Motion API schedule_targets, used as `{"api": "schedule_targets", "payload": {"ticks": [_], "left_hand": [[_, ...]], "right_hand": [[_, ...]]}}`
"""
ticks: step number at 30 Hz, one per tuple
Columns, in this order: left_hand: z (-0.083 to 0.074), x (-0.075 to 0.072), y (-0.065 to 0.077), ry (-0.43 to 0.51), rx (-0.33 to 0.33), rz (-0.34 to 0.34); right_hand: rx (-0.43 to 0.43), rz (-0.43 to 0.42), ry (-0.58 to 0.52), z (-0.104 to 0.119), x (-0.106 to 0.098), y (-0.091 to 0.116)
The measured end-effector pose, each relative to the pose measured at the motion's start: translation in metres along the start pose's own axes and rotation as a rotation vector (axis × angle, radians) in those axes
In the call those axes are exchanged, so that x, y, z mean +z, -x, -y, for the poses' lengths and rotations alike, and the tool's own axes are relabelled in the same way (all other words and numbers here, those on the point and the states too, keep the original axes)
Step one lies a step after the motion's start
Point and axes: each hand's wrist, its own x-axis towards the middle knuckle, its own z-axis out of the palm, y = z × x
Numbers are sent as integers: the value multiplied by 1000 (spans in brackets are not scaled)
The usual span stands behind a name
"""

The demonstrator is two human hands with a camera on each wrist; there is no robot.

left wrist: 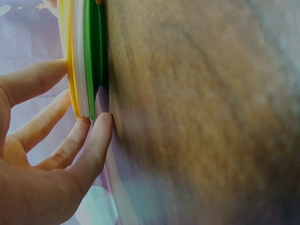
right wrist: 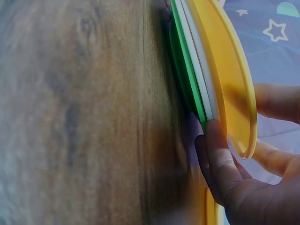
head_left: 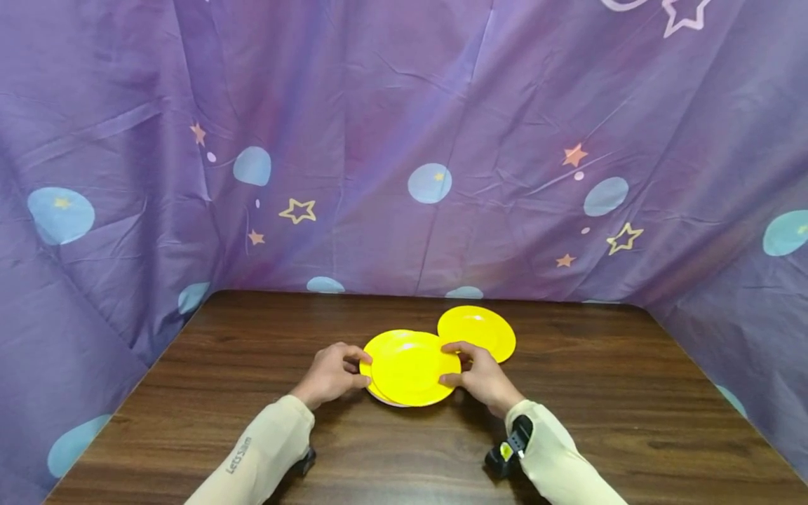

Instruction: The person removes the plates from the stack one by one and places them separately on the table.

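In the head view, a yellow plate (head_left: pixel 413 372) tops a stack of plates in front of me, set slightly right of another yellow plate (head_left: pixel 366 372) beneath it. White plates (right wrist: pixel 197 65) and green plates (left wrist: pixel 95 51) show lower in the stack. My right hand (head_left: pixel 482 379) grips the top plate's right rim, and that side is tilted up with a gap under it in the right wrist view. My left hand (head_left: pixel 330 373) is at the stack's left edge, its fingers (left wrist: pixel 42 79) spread and fairly straight, touching the rims.
Another yellow plate (head_left: pixel 476 333) lies behind and to the right of the stack, partly overlapped by it in the head view. Everything is on a dark wooden table (head_left: pixel 252 351). A purple curtain (head_left: pixel 379 140) with stars hangs behind and along the sides.
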Motion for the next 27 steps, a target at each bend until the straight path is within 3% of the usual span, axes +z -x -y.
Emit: {"api": "schedule_targets", "payload": {"ticks": [12,22,27], "left_hand": [[-1,-1,1,-42,38,15],[-1,0,2,-27,-1,1],[-2,-1,2,-32,15,-5]], "right_hand": [[-4,4,-27,-1,-2,2],[5,-10,-22,-2,-6,5],[5,-18,-30,-1,-11,5]]}}
